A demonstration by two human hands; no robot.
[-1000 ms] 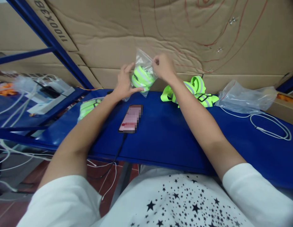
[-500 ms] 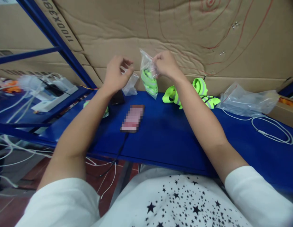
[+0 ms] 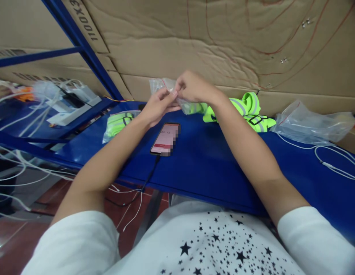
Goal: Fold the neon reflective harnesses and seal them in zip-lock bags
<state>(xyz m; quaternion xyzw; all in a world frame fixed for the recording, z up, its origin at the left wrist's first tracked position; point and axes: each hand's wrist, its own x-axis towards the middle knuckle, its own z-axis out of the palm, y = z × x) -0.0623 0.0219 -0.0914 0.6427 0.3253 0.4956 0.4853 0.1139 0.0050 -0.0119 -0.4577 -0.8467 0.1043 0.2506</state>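
Note:
A clear zip bag [image 3: 187, 106] with a red seal line is held up near the cardboard. Inside its lower part lies a neon-green reflective strap [image 3: 198, 108]. My left hand [image 3: 161, 107] pinches the bag's upper part between thumb and fingers. Close against it, my right hand [image 3: 192, 87] grips the same bag, fingers curled, and the two hands nearly meet. Behind my right forearm is a loose heap of neon-green reflective webbing [image 3: 252, 109] with a black buckle. Beside my left forearm rests another bagged green strap [image 3: 115, 125].
A lit phone [image 3: 166, 137] with a black cable lies on the blue shelf [image 3: 206, 164]. Empty plastic bags [image 3: 312, 124] and a coiled white cable [image 3: 334, 164] are at right. A power strip [image 3: 74, 110] with tangled cords stands left, and a cardboard wall [image 3: 154, 46] rises behind.
My left hand has come right and closed on the bag, where it was apart before. The bag has tilted over, its top now pointing left. The view has shifted slightly.

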